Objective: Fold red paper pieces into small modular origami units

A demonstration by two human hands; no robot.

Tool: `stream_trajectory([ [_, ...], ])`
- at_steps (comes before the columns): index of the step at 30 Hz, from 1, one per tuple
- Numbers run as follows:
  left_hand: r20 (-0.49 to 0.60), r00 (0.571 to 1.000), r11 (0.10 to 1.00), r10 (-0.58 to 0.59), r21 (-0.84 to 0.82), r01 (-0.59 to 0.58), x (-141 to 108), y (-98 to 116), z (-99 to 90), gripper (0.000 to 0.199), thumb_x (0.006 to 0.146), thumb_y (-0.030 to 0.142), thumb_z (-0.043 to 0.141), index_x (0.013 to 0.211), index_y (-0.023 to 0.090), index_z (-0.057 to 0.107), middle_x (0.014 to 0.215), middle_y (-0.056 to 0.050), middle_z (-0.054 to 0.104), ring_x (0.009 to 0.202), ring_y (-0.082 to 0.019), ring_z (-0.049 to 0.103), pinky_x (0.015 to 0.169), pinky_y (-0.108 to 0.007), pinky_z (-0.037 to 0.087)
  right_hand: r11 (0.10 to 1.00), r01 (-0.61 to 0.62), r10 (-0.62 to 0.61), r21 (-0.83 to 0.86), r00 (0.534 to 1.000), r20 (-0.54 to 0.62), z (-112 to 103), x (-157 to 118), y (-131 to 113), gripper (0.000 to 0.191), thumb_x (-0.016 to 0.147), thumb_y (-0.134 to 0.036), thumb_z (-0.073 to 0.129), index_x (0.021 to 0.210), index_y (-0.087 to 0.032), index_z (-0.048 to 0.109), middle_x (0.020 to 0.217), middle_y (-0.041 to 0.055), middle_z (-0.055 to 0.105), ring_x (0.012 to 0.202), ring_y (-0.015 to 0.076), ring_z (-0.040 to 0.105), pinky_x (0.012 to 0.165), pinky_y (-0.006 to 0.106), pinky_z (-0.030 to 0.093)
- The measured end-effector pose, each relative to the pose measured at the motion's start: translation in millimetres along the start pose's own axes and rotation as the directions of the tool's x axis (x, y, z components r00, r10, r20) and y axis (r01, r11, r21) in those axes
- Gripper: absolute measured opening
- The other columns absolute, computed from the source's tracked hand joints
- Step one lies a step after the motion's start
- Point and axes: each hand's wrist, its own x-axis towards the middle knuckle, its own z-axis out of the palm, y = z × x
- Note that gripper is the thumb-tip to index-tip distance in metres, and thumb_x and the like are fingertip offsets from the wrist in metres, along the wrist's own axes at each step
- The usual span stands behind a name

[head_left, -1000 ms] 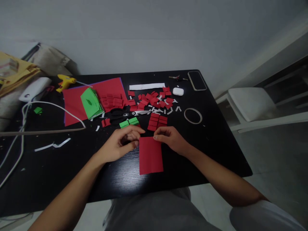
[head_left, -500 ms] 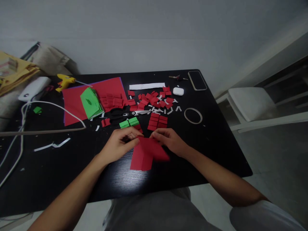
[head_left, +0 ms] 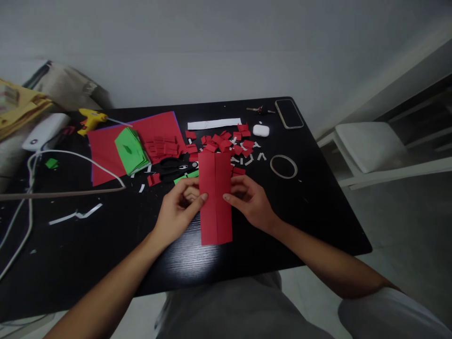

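Between my hands is a long strip of red paper (head_left: 216,216) with a crease down its middle, held up above the black table. My left hand (head_left: 180,205) pinches its left edge, thumb in front and fingers behind. My right hand (head_left: 251,202) grips the right edge the same way. Behind the strip lie many small folded red paper pieces (head_left: 243,149) and white scraps. Partly covered by the strip and my left hand are a green folded piece (head_left: 185,177) and scissors, whose black handles (head_left: 171,163) show.
Green paper sheets (head_left: 131,150) rest on large red sheets (head_left: 102,160) at left, near a yellow glue gun (head_left: 92,120). A white cable (head_left: 88,193) crosses the left side. A phone (head_left: 288,114), white case (head_left: 261,130) and ring (head_left: 283,166) lie at right on the table (head_left: 282,245).
The red paper, folded over and blurred before, is now opened out flat and upright. My hands have shifted from its top edge to grip its two sides.
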Motion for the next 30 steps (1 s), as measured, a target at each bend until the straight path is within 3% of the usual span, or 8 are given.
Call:
stream_trajectory([
  [4, -0.058, 0.992, 0.993, 0.11, -0.038, -0.112, -3, -4, 1.7, 0.031, 0.091, 0.024, 0.075, 0.111, 0.024, 0.051, 0.075, 0.005, 0.068, 0.064, -0.008, 0.061, 0.064, -0.018, 0.049, 0.997, 0.077, -0.078, -0.005, 0.994, -0.079, 3, -3, 0, 0.043, 0.078, -0.032, 0.085, 0.101, -0.026, 0.05, 0.074, -0.0068, 0.065, 0.064, 0.012, 0.066, 0.065, 0.026, 0.054],
  [9, 0.0, 0.966, 0.948, 0.258, 0.194, -0.253, -6, 3, -1.1, 0.007, 0.093, 0.015, 0.07, 0.099, 0.019, 0.068, 0.08, 0.002, 0.069, 0.066, -0.006, 0.061, 0.064, -0.016, 0.05, 0.962, 0.235, -0.242, -0.138, 0.969, -0.04, 3, -8, -1, 0.02, 0.083, -0.028, 0.082, 0.092, -0.024, 0.064, 0.086, -0.0015, 0.071, 0.076, 0.0125, 0.069, 0.073, 0.026, 0.058],
  [16, -0.012, 0.944, 0.912, 0.33, 0.26, -0.316, -9, 4, -2.3, 0.032, 0.081, 0.015, 0.085, 0.112, 0.022, 0.076, 0.086, 0.002, 0.074, 0.07, -0.008, 0.064, 0.068, -0.018, 0.054, 0.925, 0.319, -0.322, -0.207, 0.947, 0.021, -1, -10, -5, 0.028, 0.079, -0.024, 0.088, 0.105, -0.025, 0.078, 0.098, 0.0014, 0.08, 0.086, 0.0162, 0.075, 0.079, 0.029, 0.063],
  [24, 0.037, 0.867, 0.795, 0.497, 0.382, -0.471, -8, 10, -2.8, 0.036, 0.081, 0.008, 0.084, 0.115, 0.02, 0.077, 0.094, -0.003, 0.076, 0.077, -0.011, 0.067, 0.073, -0.025, 0.056, 0.753, 0.534, -0.565, -0.384, 0.824, 0.037, -2, -13, -10, 0.031, 0.082, -0.017, 0.087, 0.11, -0.026, 0.079, 0.097, 0.0014, 0.08, 0.084, 0.0156, 0.073, 0.078, 0.03, 0.061],
  [30, 0.062, 0.809, 0.708, 0.584, 0.449, -0.546, -9, 12, -3.9, 0.034, 0.082, 0.007, 0.083, 0.112, 0.022, 0.077, 0.098, -0.003, 0.077, 0.084, -0.014, 0.071, 0.075, -0.028, 0.057, 0.683, 0.607, -0.644, -0.406, 0.763, 0.056, -1, -14, -12, 0.028, 0.082, -0.012, 0.085, 0.107, -0.025, 0.08, 0.093, 0.0017, 0.076, 0.082, 0.0145, 0.071, 0.076, 0.029, 0.06],
])
